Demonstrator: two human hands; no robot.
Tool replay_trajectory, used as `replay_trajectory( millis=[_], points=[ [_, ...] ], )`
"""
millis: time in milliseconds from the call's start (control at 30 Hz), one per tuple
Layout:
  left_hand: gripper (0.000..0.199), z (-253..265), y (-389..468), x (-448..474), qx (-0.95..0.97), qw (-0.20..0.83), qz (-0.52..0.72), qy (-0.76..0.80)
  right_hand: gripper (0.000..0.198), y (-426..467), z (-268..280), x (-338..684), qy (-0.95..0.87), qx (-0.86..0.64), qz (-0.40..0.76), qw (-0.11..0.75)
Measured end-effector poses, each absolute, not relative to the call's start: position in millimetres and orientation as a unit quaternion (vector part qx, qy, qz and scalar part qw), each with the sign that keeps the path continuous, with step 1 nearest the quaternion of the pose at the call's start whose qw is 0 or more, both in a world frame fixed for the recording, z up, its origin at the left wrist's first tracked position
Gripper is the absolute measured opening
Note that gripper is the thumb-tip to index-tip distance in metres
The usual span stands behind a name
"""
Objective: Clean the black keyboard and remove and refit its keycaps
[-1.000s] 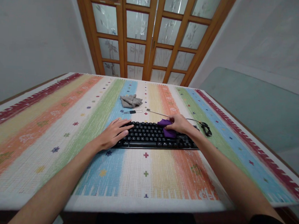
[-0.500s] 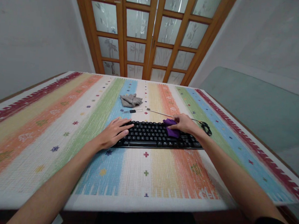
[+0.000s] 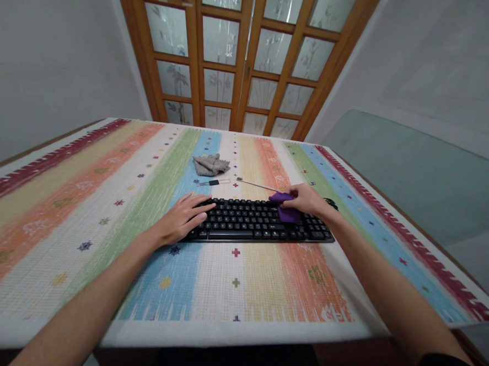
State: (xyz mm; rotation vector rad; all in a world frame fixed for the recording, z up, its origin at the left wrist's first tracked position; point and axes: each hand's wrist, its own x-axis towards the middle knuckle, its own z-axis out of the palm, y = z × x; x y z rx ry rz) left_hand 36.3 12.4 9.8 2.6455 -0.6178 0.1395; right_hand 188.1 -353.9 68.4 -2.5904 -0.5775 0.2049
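Observation:
A black keyboard (image 3: 242, 221) lies flat across the middle of the table. My left hand (image 3: 186, 215) rests on its left end, fingers spread over the keys. At the keyboard's right part, my right hand (image 3: 305, 200) pinches a purple cloth (image 3: 289, 212), which lies against the keys there. The right hand and the cloth hide some of the keys below them. Past the keyboard's back edge lies a crumpled grey cloth (image 3: 211, 165). Between the two sits a small black-and-silver tool (image 3: 213, 182) whose kind I cannot make out.
A thin rod-like tool with a small head (image 3: 257, 184) lies behind the keyboard. A coiled black cable (image 3: 331, 203) shows partly behind my right hand. A striped tablecloth (image 3: 143, 221) covers the table, and wooden glazed doors (image 3: 239, 66) stand beyond it.
My right hand has moved the purple cloth a little to the right along the keyboard. My left hand stays on the left end. The view has shifted slightly.

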Motion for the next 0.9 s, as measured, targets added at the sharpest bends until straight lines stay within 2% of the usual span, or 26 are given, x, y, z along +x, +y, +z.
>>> replay_trajectory(
  millis=[167, 267, 467, 700, 900],
  points=[
    [0.053, 9.4, 12.4, 36.8, 0.948, 0.215, 0.060, -0.225, 0.035, -381.0, 81.3, 194.5, -0.158, -0.894, 0.087, 0.411],
    [0.055, 10.6, 10.8, 36.5, 0.948, 0.222, 0.058, -0.222, 0.043, -392.3, 82.4, 194.2, -0.138, -0.880, 0.095, 0.445],
    [0.056, 10.6, 10.0, 36.2, 0.948, 0.227, 0.059, -0.215, 0.040, -385.9, 65.3, 189.6, -0.180, -0.908, 0.137, 0.351],
    [0.055, 9.8, 12.9, 37.2, 0.950, 0.215, 0.051, -0.223, 0.029, -375.0, 50.4, 194.4, -0.203, -0.946, 0.096, 0.235],
    [0.055, 7.7, 14.6, 37.7, 0.948, 0.212, 0.056, -0.231, 0.024, -371.9, 55.1, 194.2, -0.186, -0.959, 0.084, 0.198]
  ],
)
